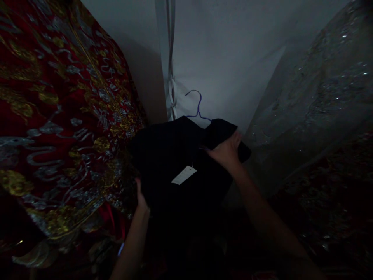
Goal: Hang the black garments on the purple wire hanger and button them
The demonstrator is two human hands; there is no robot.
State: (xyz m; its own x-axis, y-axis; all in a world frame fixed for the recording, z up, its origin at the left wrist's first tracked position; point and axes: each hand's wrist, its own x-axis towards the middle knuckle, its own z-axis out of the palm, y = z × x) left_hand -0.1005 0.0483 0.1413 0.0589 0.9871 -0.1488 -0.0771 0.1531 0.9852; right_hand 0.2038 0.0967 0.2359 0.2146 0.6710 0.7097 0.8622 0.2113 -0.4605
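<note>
A very dark garment (pixel 163 155) spreads across the middle of the view, with a white paper tag (pixel 184 175) hanging on its front. From its neck rises the hook of a thin purple hanger (pixel 199 105); the rest of the hanger is mostly covered by cloth. My right hand (pixel 229 151) grips the garment near its right shoulder, thumb across the cloth. Along the lower left side of the garment is my left hand (pixel 142 198), its thumb side visible and its other fingers hidden behind the fabric.
At the left hangs a red robe (pixel 72 116) with gold and silver embroidery. A sheer, sparkling garment cover or cloth (pixel 314 89) fills the right. Behind stand a pale wall (pixel 233 50) and a metal rail with rings (pixel 172 91). The lower area is very dark.
</note>
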